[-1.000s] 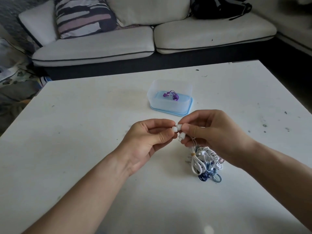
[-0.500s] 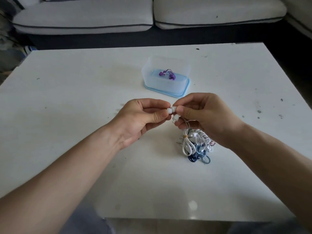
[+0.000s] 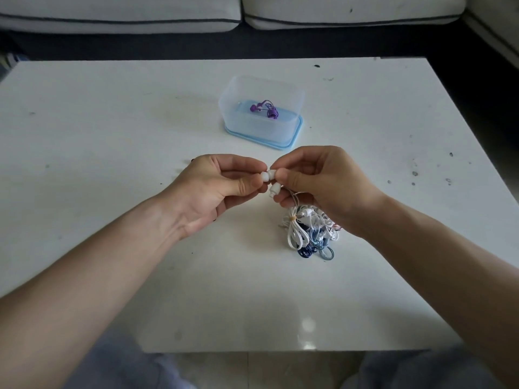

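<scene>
Little has changed between the hands: only the view has dipped, so the sofa behind the clear box has slid mostly out of sight. The left hand and right hand still meet just in front of the box. Both pinch the same white earbud, the left at its tip and the right at its body. The second earbud dangles under the right fingers. Its coiled cord hangs down to the heap of earphones on the counter, nearer the person than the box. Purple earphones already lie in the box. The tip work seems unfinished, so the white pair probably cannot go in yet.
</scene>
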{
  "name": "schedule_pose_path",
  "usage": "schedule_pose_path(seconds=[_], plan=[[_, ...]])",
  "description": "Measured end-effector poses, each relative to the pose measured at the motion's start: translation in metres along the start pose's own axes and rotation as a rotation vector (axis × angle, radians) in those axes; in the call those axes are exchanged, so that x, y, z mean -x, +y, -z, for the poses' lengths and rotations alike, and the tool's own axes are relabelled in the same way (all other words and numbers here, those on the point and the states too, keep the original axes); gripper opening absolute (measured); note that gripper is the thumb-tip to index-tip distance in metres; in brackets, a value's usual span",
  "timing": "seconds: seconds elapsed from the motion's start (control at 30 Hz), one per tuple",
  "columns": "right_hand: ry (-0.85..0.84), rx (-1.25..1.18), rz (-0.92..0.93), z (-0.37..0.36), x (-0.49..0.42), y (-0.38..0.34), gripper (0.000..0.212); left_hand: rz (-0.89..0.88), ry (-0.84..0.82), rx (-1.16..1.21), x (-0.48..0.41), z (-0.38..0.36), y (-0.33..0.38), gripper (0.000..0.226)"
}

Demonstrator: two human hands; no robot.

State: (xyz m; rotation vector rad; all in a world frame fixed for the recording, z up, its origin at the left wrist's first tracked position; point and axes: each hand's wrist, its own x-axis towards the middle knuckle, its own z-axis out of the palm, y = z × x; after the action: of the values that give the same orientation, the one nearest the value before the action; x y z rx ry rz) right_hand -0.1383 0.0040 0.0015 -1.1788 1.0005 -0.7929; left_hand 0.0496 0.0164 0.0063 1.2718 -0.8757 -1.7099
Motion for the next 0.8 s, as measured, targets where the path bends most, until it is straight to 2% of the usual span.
schedule_pose_path(seconds=[0.23,0.43,0.6,0.8], plan=[[-0.027,-0.077,-0.044,0.0012,-0.0008,0.0030,0.006,-0.006,-0.003,0.008,-0.0006,0.0002,-0.0014,0.023],[0.011,0.121,0.086,-0.0003,-0.0007,0.0012,0.004,0.000,0.016,-0.020,-0.0012,0.0020,-0.0027,0.021],[-0.023,-0.063,-0.003,0.0015,-0.0011,0.0009,0.004,-0.027,0.005,0.008,-0.0010,0.0010,-0.0002,0.016],[-0.014,-0.093,-0.032,-0.0012,-0.0005,0.0019,0.004,-0.061,0.006,-0.075,-0.0022,0.0025,-0.0028,0.018]])
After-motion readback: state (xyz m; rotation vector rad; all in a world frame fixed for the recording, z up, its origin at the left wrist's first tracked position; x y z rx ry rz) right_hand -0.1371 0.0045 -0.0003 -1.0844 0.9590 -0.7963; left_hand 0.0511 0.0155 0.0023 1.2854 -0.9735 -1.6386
